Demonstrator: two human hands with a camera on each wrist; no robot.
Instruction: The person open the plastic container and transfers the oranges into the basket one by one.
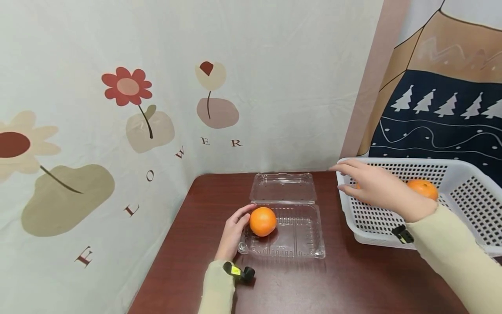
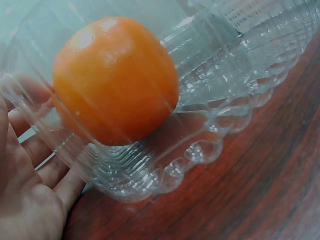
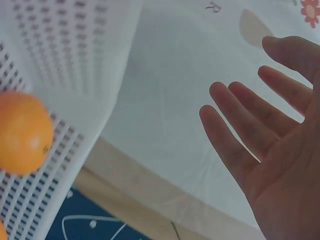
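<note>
One orange [image 1: 263, 221] sits in the left part of a clear plastic clamshell box [image 1: 298, 235], whose lid [image 1: 283, 188] lies folded back toward the wall. My left hand [image 1: 234, 231] rests against the box's left side next to the orange; in the left wrist view its fingers are spread behind the clear wall. Over the left rim of a white plastic basket [image 1: 353, 224], my right hand [image 1: 372, 185] hovers with fingers extended and nothing in them. Inside the basket lies another orange [image 1: 422, 190], and a further one is mostly hidden behind the right hand.
The box stands on a dark red-brown table [image 1: 188, 244]. A pale wall cloth [image 1: 274, 87] printed with flowers and letters hangs behind it. At the right, a dark blue cloth with white trees [image 1: 439, 122] hangs behind the basket.
</note>
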